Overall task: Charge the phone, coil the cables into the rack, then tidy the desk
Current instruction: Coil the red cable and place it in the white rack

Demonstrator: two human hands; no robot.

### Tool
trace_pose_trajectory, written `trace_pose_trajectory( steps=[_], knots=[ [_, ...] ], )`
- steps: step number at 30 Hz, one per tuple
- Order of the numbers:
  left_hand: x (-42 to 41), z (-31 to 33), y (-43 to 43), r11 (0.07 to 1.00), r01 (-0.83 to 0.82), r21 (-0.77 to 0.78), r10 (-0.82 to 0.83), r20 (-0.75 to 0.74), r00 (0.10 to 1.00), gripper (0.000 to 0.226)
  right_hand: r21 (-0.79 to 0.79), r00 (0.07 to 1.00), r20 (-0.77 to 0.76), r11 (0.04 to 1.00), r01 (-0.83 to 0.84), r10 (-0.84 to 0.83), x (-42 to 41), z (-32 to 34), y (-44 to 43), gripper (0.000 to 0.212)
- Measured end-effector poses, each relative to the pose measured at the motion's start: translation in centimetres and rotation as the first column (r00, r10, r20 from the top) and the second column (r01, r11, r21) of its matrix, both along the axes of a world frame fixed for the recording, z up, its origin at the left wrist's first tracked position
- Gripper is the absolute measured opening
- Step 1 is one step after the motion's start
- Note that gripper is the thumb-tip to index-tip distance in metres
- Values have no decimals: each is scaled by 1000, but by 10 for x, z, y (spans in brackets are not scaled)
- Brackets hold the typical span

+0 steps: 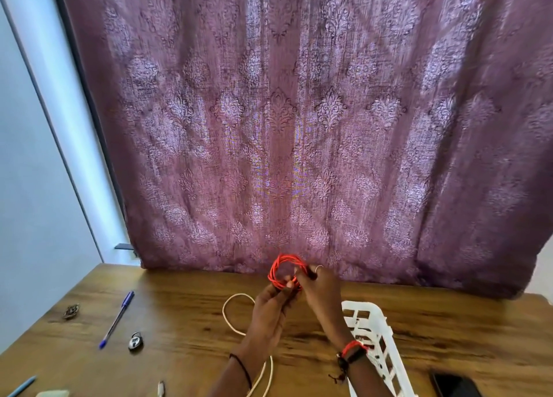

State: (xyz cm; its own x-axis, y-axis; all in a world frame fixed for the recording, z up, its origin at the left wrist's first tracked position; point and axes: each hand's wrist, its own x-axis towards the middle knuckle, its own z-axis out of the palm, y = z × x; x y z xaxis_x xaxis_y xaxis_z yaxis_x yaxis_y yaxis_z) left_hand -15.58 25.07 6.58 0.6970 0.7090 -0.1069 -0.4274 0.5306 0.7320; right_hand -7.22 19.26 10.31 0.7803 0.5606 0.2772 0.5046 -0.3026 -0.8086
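The red cable (273, 272) is held as a small coil above the desk (185, 301), just beyond the white rack (371, 316) and to its left. Its lower edge is pinched by the curled fingers of the left hand (269, 304). Its right side is grasped by the right hand (320, 292), fingers closed round the loops.

For a tidy coil, the loops are best held equal and flat, the loose end wound round the bundle, and the whole lowered into the rack before release.

Counted:
- two cables, the white cable (230, 322) lying loose left of the rack
- one rack
- one phone (452, 381) just right of the rack
- two pens (118, 319) and one padlock (135, 340), well left of the rack
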Motion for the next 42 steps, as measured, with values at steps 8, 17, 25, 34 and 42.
trace_pose_trajectory(
  steps=[8,17,25,34,42],
  knots=[
    [-1,7,-1,1000,-25,10,26,-105,994,26,90,999,-45,996,-25,29,-1,3,-4,36],
    [-5,15,7,982,73,-175,-92,-102,991,31,139,937,-58,933,-333,344,5,13,-13,61],
    [-7,21,6,950,185,-250,-203,-49,978,26,219,790,-231,821,-527,568,24,18,-13,79],
    [10,5,0,980,-75,-186,74,-12,997,20,-71,981,194,997,-17,30,4,9,-4,70],
    [11,0,-9,970,-203,-132,199,-41,979,16,-75,998,-16,995,64,-65,-15,-9,10,34]
  ],
)
